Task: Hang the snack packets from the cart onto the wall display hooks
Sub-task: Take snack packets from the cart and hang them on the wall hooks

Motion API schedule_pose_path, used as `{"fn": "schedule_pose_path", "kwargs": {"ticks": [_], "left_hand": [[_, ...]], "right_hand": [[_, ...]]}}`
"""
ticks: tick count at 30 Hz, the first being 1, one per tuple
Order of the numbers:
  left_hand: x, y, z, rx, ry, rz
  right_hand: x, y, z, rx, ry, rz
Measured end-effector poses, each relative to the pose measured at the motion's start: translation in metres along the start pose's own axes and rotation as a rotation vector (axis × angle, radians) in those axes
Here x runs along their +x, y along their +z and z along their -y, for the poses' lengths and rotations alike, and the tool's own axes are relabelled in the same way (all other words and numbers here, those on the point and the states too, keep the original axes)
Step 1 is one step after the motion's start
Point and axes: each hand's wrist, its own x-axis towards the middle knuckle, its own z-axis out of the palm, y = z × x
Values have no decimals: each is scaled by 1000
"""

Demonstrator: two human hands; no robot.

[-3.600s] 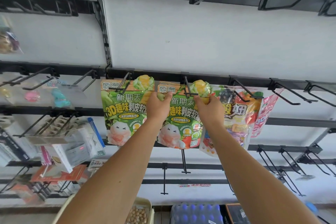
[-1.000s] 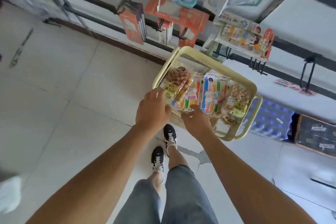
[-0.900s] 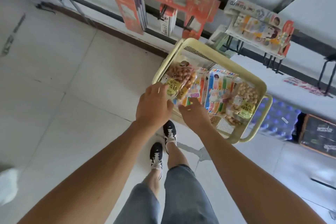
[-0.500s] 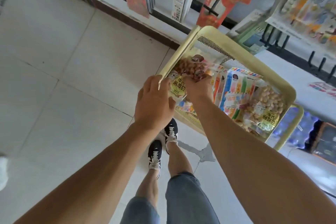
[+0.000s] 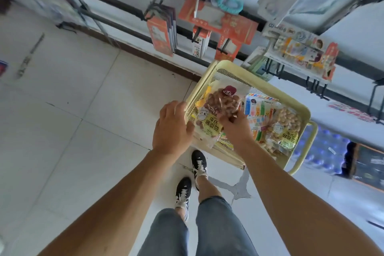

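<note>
Both hands are working over the near-left corner of the yellow cart [image 5: 299,106], and the peanut packet [image 5: 216,114] is lying between them, its long axis running from the fingers away toward the wall, the dark header end farthest off. The right hand [image 5: 235,125] is curling its fingers onto the packet's right side, gripping it; the left hand [image 5: 171,129] is resting with loosely bent fingers on the cart rim just left of the packet, thumb near its edge, holding nothing that I can make out. The right hand is nearer, so the lift probably falls to it. Other packets [image 5: 284,129] are lying just beyond its fingers, to the right.
</note>
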Motion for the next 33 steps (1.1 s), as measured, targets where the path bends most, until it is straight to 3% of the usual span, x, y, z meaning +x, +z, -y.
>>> {"fn": "schedule_pose_path", "kwargs": {"ticks": [5,11,15,25,33], "left_hand": [[-39,-35,-35,-279,-37,45],[-71,-68,-97,-622,43,302],[-88,-94,-156,-788,71,364],[-153,-93,-318,-769,365,250],[-249,-25,-460,-778,543,252]], "right_hand": [[-81,-51,9,71,-124,69],[-177,-112,20,171,-258,68],[-227,-157,19,213,-315,85],[-306,-276,-18,233,-464,-40],[-371,-423,-75,380,-567,-353]]}}
